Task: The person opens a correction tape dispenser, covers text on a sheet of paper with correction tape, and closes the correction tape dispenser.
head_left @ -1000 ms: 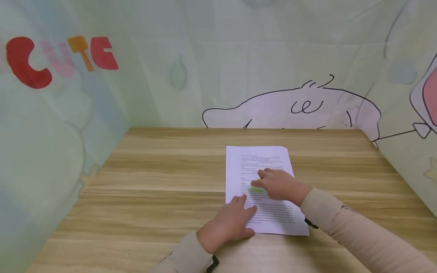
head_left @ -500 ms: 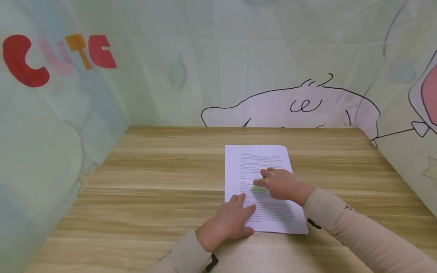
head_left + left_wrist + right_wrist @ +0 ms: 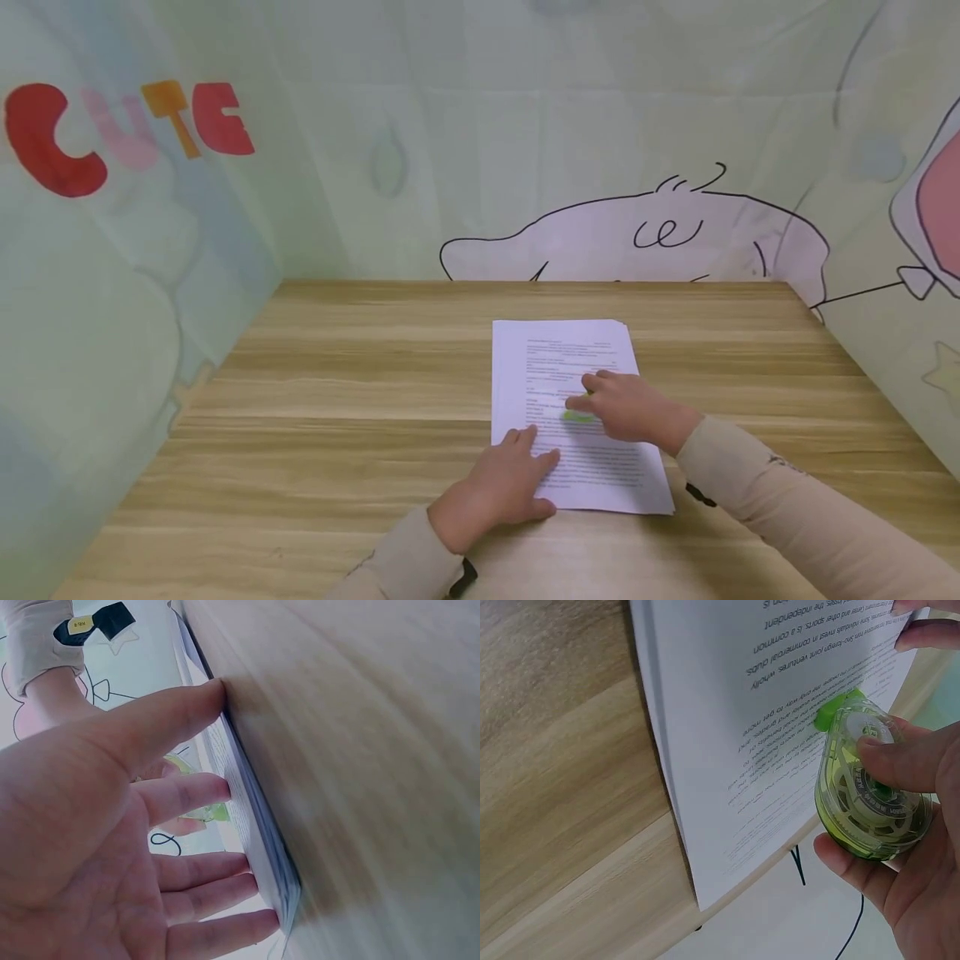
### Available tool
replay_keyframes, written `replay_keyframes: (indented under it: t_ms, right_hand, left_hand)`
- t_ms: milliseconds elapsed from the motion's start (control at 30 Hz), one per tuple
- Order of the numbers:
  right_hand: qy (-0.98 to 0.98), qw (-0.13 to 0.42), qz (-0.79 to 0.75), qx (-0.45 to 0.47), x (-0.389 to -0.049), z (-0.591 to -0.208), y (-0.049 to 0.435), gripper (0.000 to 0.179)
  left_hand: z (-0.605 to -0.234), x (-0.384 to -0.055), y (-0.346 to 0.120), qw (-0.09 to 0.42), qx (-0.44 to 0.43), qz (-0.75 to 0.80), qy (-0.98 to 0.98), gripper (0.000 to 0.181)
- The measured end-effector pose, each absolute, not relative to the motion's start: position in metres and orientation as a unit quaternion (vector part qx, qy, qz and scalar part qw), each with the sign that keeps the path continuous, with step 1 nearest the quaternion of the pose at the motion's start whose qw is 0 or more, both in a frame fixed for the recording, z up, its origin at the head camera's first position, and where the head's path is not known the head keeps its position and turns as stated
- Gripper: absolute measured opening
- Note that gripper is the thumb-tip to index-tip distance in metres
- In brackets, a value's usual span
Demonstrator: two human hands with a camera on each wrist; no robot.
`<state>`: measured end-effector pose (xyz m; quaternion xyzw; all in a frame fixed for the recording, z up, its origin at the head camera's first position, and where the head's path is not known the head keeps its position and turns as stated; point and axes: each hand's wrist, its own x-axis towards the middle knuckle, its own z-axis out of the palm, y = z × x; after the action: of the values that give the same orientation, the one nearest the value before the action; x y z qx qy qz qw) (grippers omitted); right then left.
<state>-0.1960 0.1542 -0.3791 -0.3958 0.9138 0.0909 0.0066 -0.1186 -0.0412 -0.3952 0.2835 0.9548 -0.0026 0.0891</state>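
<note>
Grips a clear, green-bodied tape dispenser (image 3: 849, 814) in the right hand (image 3: 633, 407), with the thumb across its round side and fingers curled beneath. Points its bright green tip (image 3: 829, 714) at the printed lines (image 3: 780, 739) near the middle of a stack of paper (image 3: 543, 379) — cannot tell contact from a slight gap there. Rests the left hand (image 3: 498, 483), relaxed, with fingers spread and clasping nothing, at the stack's lower left, with fingertips touching the paper and the thumb along its near edge. Works at a wood-grain table (image 3: 337, 392), with the stack lying flat, right of centre. Wears beige sleeves (image 3: 817, 508) with a dark strap (image 3: 701, 495) under each. Faces a pale green backdrop (image 3: 337, 158) — lettered "CUTE" (image 3: 52, 146) at left, and drawn with a white cartoon figure (image 3: 585, 242) outlined in black behind the table's far edge.
</note>
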Motion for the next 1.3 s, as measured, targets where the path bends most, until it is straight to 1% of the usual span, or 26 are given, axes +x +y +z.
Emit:
replay_keyframes:
  t_ms: [200,500,633,767,833,1033,1167,1300]
  right_hand:
    - [0.919,0.020,0.091,-0.384,-0.194,-0.378,0.160,0.046]
    - [0.920,0.017,0.091,-0.380,-0.192,-0.378,0.166,0.047]
    - [0.917,-0.007,0.076,-0.391,-0.194,-0.381,0.171,0.045]
    - [0.919,-0.051,0.022,-0.391,-0.199,-0.385,0.181,0.041]
    - [0.923,-0.064,-0.004,-0.378,-0.200,-0.384,0.187,0.039]
    - [0.934,-0.065,-0.016,-0.351,-0.197,-0.378,0.197,0.042]
    - [0.935,-0.081,-0.023,-0.344,-0.195,-0.378,0.202,0.046]
    - [0.939,-0.092,-0.037,-0.330,-0.193,-0.379,0.207,0.042]
  left_hand:
    - [-0.396,-0.118,-0.040,0.096,0.281,0.001,0.955,0.063]
    - [-0.396,-0.118,-0.038,0.103,0.279,0.002,0.955,0.063]
    - [-0.396,-0.118,-0.039,0.107,0.277,0.008,0.955,0.062]
    - [-0.397,-0.117,-0.039,0.104,0.277,0.013,0.955,0.062]
    - [-0.398,-0.117,-0.039,0.102,0.278,0.016,0.955,0.062]
    - [-0.398,-0.118,-0.038,0.094,0.279,0.009,0.956,0.061]
    - [-0.398,-0.119,-0.037,0.101,0.276,0.003,0.956,0.064]
    - [-0.397,-0.120,-0.036,0.110,0.269,0.002,0.957,0.065]
